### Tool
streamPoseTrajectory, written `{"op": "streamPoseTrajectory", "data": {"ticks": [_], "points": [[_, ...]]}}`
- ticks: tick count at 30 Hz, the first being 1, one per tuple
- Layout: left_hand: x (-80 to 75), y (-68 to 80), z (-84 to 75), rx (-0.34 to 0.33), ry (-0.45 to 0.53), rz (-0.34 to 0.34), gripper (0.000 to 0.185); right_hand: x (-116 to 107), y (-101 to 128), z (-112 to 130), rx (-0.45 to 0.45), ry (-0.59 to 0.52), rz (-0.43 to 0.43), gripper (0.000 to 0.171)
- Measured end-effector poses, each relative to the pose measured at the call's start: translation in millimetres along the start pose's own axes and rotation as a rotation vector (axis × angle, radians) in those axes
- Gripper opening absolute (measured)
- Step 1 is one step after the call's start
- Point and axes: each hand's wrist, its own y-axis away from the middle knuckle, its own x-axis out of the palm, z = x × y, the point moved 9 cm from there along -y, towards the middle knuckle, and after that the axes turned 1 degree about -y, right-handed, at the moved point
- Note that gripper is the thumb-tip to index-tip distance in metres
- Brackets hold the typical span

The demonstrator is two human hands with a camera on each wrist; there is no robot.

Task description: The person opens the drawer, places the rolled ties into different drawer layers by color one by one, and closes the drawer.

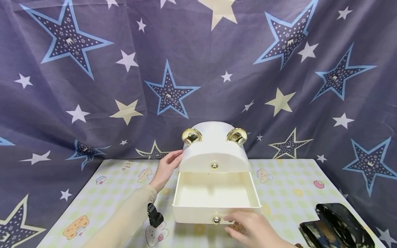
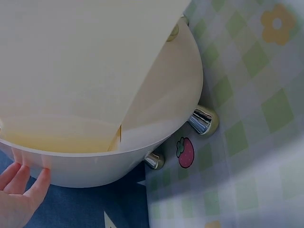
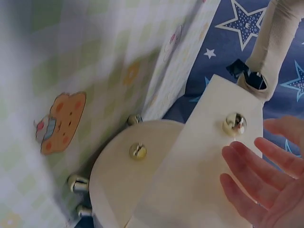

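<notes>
Fingers of the right hand (image 1: 248, 229) lay loosely spread, holding nothing, at three o'clock of the drawer (image 1: 214, 198) knob (image 1: 216, 219). That drawer stood pulled out toward six o'clock. Straight left hand (image 1: 165, 168) fingers braced the cream box (image 1: 214, 151) at nine o'clock; steady bracing seemed wise.

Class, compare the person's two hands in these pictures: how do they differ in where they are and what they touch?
The left hand rests flat against the cream box's curved side, far back; the right hand is at the front of the pulled-out drawer, beside its gold knob. The left arm shows a beige sleeve; the right shows none. Both have relaxed, open fingers.
</notes>
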Motion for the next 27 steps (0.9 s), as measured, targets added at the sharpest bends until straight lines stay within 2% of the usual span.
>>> {"op": "streamPoseTrajectory", "data": {"ticks": [8, 16, 22, 27], "points": [[-0.4, -0.8, 2.5, -0.01, 0.002, 0.002, 0.035, -21, 10, -8, 0.005, 0.074, -0.037, 0.014], [0.4, -1.6, 2.9, -0.015, 0.002, 0.003, 0.035, -42, 22, -19, 0.096, 0.102, -0.04, 0.019], [0.1, -1.5, 0.6, -0.004, -0.004, -0.004, 0.035, -59, 27, -28, 0.174, 0.133, -0.078, 0.015], [-0.2, -0.2, -1.4, -0.023, 0.006, -0.006, 0.034, -71, 31, -35, 0.224, 0.159, -0.093, 0.013]]}}
